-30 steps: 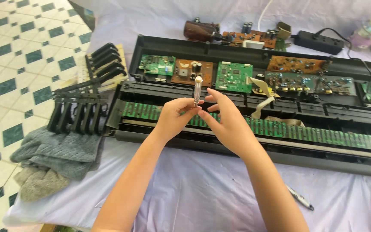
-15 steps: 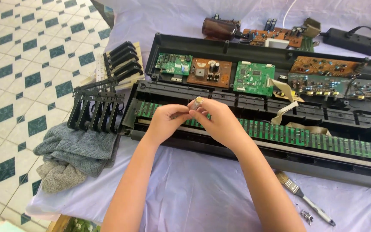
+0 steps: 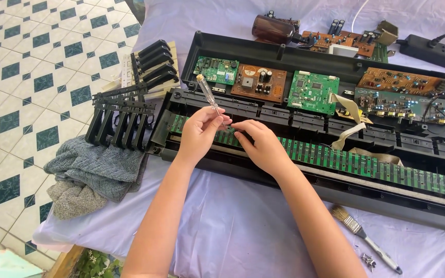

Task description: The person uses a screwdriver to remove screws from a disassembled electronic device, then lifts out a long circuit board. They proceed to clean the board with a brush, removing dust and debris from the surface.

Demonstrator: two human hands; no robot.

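Since earlier frame: screwdriver [image 3: 208, 97] now tilted, tip down at long green contact board [image 3: 336, 159]. Left hand [image 3: 200, 133] closed around shaft; right hand [image 3: 261, 145] fingers curled, pressing board inside open keyboard case [image 3: 284, 49].

Bare cloth [image 3: 222, 226] nearside, passable — key rack [image 3: 122, 116] left, brush [image 3: 364, 237] right

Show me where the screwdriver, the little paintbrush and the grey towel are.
screwdriver [image 3: 206, 92], head view, on its clear handle above the left hand.
paintbrush [image 3: 342, 213], head view, on the bristles.
grey towel [image 3: 91, 170], head view, on its folded middle at the table's left edge.
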